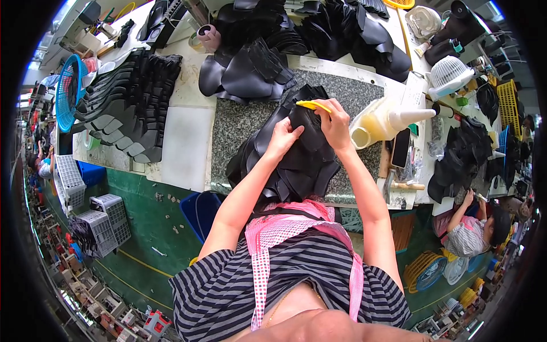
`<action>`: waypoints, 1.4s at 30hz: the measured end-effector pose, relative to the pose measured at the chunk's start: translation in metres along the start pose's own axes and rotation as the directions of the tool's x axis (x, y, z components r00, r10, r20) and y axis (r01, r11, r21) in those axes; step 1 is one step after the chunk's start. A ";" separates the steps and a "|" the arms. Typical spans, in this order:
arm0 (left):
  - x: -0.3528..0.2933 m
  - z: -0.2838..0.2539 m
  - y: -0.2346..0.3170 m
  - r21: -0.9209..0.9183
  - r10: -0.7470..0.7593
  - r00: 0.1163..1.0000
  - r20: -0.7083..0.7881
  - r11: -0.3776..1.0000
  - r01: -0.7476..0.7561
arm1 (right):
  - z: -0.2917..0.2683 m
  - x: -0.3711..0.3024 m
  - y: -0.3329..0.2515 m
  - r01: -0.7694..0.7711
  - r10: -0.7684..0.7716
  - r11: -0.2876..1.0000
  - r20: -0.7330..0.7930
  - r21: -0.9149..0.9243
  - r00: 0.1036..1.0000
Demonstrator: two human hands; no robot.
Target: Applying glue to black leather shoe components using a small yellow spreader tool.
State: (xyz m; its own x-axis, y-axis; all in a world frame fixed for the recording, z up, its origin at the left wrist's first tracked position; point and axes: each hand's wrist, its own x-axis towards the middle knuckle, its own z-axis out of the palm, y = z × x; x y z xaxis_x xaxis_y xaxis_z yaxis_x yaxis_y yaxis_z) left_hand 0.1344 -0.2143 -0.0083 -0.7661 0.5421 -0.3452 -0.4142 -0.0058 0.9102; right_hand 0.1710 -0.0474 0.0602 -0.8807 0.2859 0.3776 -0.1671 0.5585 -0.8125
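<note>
In front of me a heap of black shoe-upper pieces [259,154] with a smooth leather-like face lies on a speckled granite slab [356,88]. My left hand [283,137] is closed on the edge of one black piece [306,124] at the top of the heap, thumb and fingers pinching it. Over the far end of that piece, my right hand [335,122] grips a slim yellow tool [310,105], which points left. Its working tip is too small to make out. To the right of my right hand, a cloudy plastic glue bottle [379,118] with a long white spout lies tilted.
Overlapping black pieces [128,102] cover the table's left side, and more stacks [245,71] stand beyond the slab. A phone [400,149] and a hammer [389,185] lie at right. A blue basket [69,94] is far left. A co-worker [470,228] sits at right.
</note>
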 end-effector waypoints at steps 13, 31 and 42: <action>0.001 -0.003 0.004 0.021 -0.111 0.994 -0.021 0.994 0.112 | -0.077 -0.081 -0.002 0.319 -0.315 0.916 0.056 -0.242 0.947; 0.004 -0.007 -0.010 0.060 -0.092 0.996 0.018 0.994 0.091 | 0.016 -0.026 0.017 0.012 -0.025 0.990 -0.096 -0.140 0.995; 0.005 -0.008 -0.009 0.062 -0.087 0.996 0.001 0.994 0.087 | 0.003 -0.011 0.009 -0.021 0.016 0.992 -0.039 -0.127 0.999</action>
State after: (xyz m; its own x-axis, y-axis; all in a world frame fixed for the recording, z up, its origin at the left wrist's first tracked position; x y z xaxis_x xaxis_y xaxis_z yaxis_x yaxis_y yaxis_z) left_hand 0.1305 -0.2183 -0.0204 -0.7266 0.5413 -0.4231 -0.4480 0.0937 0.8891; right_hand 0.1778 -0.0476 0.0475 -0.8652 0.3253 0.3815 -0.0907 0.6469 -0.7571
